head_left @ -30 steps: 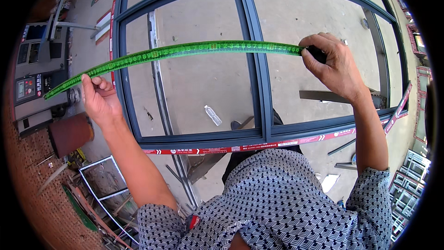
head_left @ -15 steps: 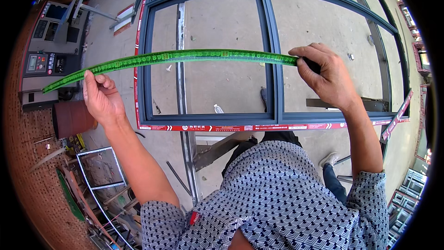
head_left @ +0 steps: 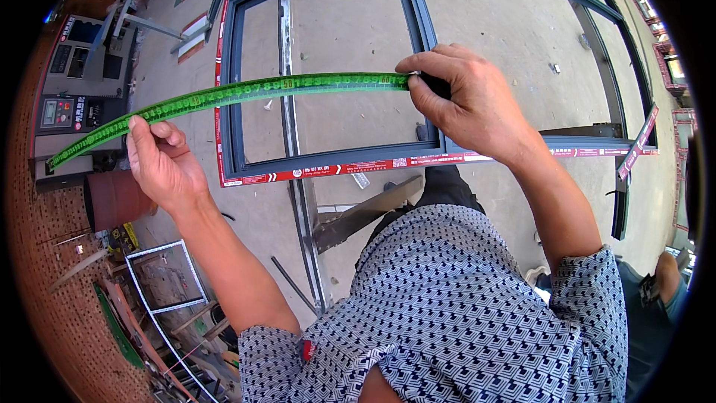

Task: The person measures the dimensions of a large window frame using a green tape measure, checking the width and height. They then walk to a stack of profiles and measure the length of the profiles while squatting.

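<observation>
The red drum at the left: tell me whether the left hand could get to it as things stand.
Probably yes, but not freely. The left hand is pinching the green measuring tape, stretched across to the right hand. The red drum stands just below and left of it, nothing between; it would likely have to let go first.

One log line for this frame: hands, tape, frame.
left hand: pinching green tape blade | right hand: shut on tape's case end | tape: stretched above grey window frame | frame: lying flat over concrete floor
</observation>
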`<state>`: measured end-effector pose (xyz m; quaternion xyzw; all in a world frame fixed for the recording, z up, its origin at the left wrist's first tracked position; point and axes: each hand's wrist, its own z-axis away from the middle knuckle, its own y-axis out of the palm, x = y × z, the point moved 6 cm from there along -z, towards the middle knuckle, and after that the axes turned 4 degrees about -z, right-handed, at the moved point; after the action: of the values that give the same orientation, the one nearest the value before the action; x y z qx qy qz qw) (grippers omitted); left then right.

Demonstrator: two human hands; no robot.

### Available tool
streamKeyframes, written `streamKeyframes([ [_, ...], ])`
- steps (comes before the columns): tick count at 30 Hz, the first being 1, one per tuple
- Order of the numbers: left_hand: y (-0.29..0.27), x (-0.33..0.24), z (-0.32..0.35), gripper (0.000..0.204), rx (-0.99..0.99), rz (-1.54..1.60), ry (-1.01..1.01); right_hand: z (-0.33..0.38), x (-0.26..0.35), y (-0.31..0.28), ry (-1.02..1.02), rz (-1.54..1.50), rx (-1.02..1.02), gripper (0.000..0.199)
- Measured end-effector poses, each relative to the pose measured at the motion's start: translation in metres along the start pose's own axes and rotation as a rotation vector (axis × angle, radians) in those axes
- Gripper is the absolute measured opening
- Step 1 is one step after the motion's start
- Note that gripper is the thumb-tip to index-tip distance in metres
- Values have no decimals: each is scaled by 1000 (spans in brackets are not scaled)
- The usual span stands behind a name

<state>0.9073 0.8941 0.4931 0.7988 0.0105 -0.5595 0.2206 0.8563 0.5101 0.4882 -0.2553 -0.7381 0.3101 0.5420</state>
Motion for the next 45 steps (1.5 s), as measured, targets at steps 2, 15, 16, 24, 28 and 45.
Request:
streamKeyframes([
  [2, 3, -3, 7, 15, 12, 2, -4, 10, 4, 1, -9, -16, -29, 21],
  [15, 66, -17, 43, 14, 133, -35, 8, 53, -16, -26, 52, -69, -85, 20],
  [16, 78, -16, 43, 15, 142, -38, 10, 54, -23, -34, 66, -69, -78, 20],
  [24, 172, 14, 76, 15, 211, -48, -57, 97, -88, -90, 150, -68, -157, 21],
  [28, 220, 36, 97, 17, 274, -100, -58, 123, -128, -110, 225, -88, -168, 18],
  [45, 355, 257, 322, 29, 713, -368, -715, 336, -327, -141, 720, -110, -316, 22],
])
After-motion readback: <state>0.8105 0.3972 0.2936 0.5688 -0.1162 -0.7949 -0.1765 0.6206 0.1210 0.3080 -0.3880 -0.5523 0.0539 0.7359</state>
